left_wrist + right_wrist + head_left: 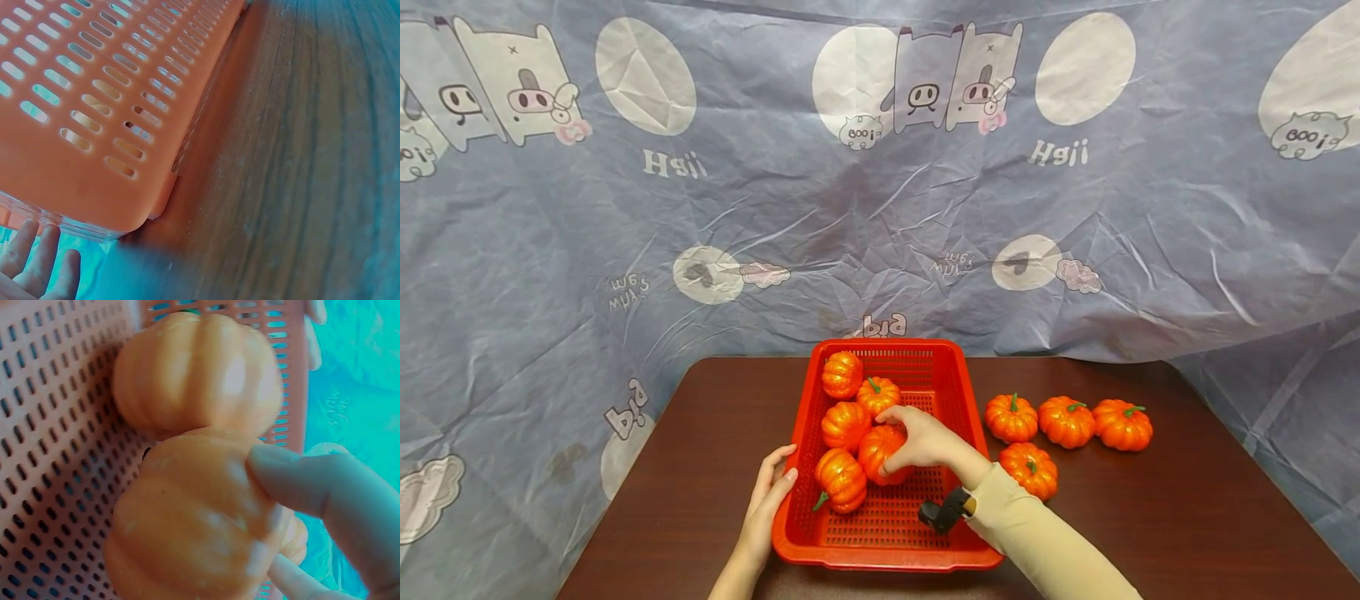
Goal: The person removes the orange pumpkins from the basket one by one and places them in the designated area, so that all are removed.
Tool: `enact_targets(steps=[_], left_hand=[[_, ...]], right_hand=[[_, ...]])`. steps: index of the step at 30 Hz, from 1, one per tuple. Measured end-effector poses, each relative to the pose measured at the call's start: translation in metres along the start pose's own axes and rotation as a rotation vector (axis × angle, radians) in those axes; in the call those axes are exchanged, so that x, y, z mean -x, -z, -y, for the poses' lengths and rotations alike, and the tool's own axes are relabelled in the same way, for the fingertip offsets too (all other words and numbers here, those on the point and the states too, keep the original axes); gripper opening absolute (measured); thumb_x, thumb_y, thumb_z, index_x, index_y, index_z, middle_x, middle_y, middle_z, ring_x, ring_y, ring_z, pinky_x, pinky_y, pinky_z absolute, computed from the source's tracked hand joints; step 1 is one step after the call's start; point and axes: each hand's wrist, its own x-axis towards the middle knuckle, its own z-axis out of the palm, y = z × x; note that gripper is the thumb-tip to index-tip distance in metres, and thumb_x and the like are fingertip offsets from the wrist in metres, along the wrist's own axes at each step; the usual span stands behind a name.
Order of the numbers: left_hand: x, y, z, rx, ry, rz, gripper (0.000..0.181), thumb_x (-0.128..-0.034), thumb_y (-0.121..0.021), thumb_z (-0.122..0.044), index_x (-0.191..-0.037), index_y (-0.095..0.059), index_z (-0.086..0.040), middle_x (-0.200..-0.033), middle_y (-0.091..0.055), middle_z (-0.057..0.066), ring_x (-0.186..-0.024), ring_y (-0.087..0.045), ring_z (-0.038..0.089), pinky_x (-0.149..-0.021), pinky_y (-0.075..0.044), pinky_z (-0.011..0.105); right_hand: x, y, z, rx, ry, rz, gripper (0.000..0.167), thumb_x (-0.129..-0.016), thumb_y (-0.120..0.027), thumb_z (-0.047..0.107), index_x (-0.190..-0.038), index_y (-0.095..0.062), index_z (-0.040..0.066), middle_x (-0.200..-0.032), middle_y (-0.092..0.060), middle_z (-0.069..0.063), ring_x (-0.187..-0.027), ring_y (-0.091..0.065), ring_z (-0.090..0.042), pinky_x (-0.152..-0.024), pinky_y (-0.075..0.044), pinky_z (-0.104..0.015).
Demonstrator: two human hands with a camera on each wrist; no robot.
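My right hand [921,437] holds a small orange pumpkin [880,454] inside the red plastic basket [891,557], its thumb and fingers around the sides. In the right wrist view the thumb [294,478] presses on this pumpkin [181,519], and another pumpkin [200,375] sits right beside it. Several more lie in the basket's left half, among them one with a green stem [841,481] near the front. At the basket's left rim, my left hand [763,508] rests with extended fingers; its fingers [44,256] touch the rim in the left wrist view.
Right of the basket, several pumpkins stand on the dark brown table [1210,517]: a row of three, including the rightmost pumpkin [1122,425], and a nearer pumpkin [1028,469] close to the basket wall. A grey-blue patterned cloth [865,208] hangs behind and around the table.
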Motion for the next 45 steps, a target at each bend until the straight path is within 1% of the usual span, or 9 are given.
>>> enact_targets(steps=[14, 18, 23, 27, 32, 36, 40, 43, 45], left_hand=[[-0.001, -0.001, 0.000, -0.006, 0.003, -0.002, 0.037, -0.0999, -0.039, -0.013, -0.136, -0.032, -0.004, -0.123, -0.040, 0.027, -0.102, -0.054, 0.031, -0.080, -0.051, 0.039], [-0.001, -0.001, 0.000, -0.004, 0.001, 0.001, 0.037, -0.0998, -0.039, -0.013, -0.136, -0.032, -0.004, -0.123, -0.040, 0.027, -0.103, -0.054, 0.030, -0.080, -0.051, 0.038], [-0.001, -0.001, 0.000, -0.002, 0.001, -0.001, 0.037, -0.0997, -0.039, -0.013, -0.135, -0.032, -0.004, -0.122, -0.040, 0.027, -0.102, -0.054, 0.030, -0.079, -0.051, 0.038], [-0.001, -0.001, 0.001, 0.002, -0.001, -0.002, 0.037, -0.0997, -0.039, -0.013, -0.135, -0.032, -0.003, -0.122, -0.041, 0.027, -0.101, -0.055, 0.030, -0.079, -0.051, 0.038], [-0.001, -0.001, 0.001, 0.003, -0.003, -0.004, 0.037, -0.0997, -0.039, -0.013, -0.135, -0.032, -0.003, -0.122, -0.041, 0.027, -0.102, -0.055, 0.030, -0.079, -0.051, 0.038], [0.000, -0.001, 0.000, 0.000, -0.005, -0.004, 0.038, -0.0999, -0.039, -0.013, -0.136, -0.032, -0.003, -0.122, -0.040, 0.026, -0.102, -0.054, 0.029, -0.080, -0.051, 0.038], [0.000, -0.001, 0.001, 0.005, -0.007, -0.005, 0.037, -0.1001, -0.039, -0.013, -0.136, -0.032, -0.003, -0.121, -0.041, 0.026, -0.102, -0.055, 0.028, -0.080, -0.051, 0.038], [0.000, 0.000, 0.001, 0.005, -0.005, -0.003, 0.037, -0.1001, -0.038, -0.013, -0.136, -0.032, -0.003, -0.122, -0.040, 0.026, -0.102, -0.055, 0.028, -0.080, -0.051, 0.037], [0.000, 0.000, 0.000, 0.003, -0.004, -0.001, 0.038, -0.1000, -0.038, -0.013, -0.136, -0.032, -0.003, -0.122, -0.040, 0.026, -0.101, -0.055, 0.028, -0.079, -0.051, 0.037]], right_hand=[[0.018, 0.021, 0.013, -0.151, -0.013, -0.104, 0.076, -0.062, -0.085, 0.029, -0.128, -0.054, 0.009, -0.126, -0.052, -0.009, -0.110, -0.050, -0.026, -0.091, -0.042, -0.044], [0.027, 0.029, 0.013, -0.211, -0.034, -0.144, 0.075, -0.065, -0.084, 0.032, -0.131, -0.053, 0.014, -0.127, -0.051, -0.006, -0.106, -0.051, -0.024, -0.084, -0.045, -0.039], [0.039, 0.039, 0.012, -0.301, -0.064, -0.185, 0.070, -0.071, -0.081, 0.034, -0.134, -0.052, 0.022, -0.133, -0.046, -0.005, -0.111, -0.047, -0.026, -0.083, -0.045, -0.038], [0.049, 0.047, 0.008, -0.376, -0.025, -0.226, 0.067, -0.076, -0.078, 0.026, -0.135, -0.050, 0.016, -0.132, -0.047, -0.008, -0.113, -0.046, -0.029, -0.084, -0.045, -0.039], [0.063, 0.056, 0.003, -0.490, -0.002, -0.296, 0.061, -0.081, -0.073, 0.018, -0.135, -0.046, 0.010, -0.123, -0.052, -0.014, -0.106, -0.051, -0.027, -0.080, -0.047, -0.034], [0.073, 0.060, -0.002, -0.590, -0.005, -0.353, 0.056, -0.085, -0.069, 0.013, -0.135, -0.043, 0.008, -0.118, -0.054, -0.012, -0.100, -0.055, -0.020, -0.077, -0.049, -0.031], [0.084, 0.062, -0.008, -0.658, 0.016, -0.423, 0.052, -0.088, -0.063, 0.008, -0.134, -0.039, 0.003, -0.113, -0.056, -0.003, -0.098, -0.057, -0.013, -0.075, -0.048, -0.029], [0.092, 0.063, -0.014, -0.723, 0.038, -0.470, 0.049, -0.090, -0.059, 0.005, -0.133, -0.037, 0.005, -0.116, -0.052, -0.001, -0.100, -0.057, -0.010, -0.077, -0.049, -0.029], [0.097, 0.064, -0.019, -0.754, 0.054, -0.493, 0.050, -0.091, -0.057, 0.005, -0.136, -0.035, 0.010, -0.121, -0.047, -0.004, -0.100, -0.056, -0.011, -0.079, -0.049, -0.028]])
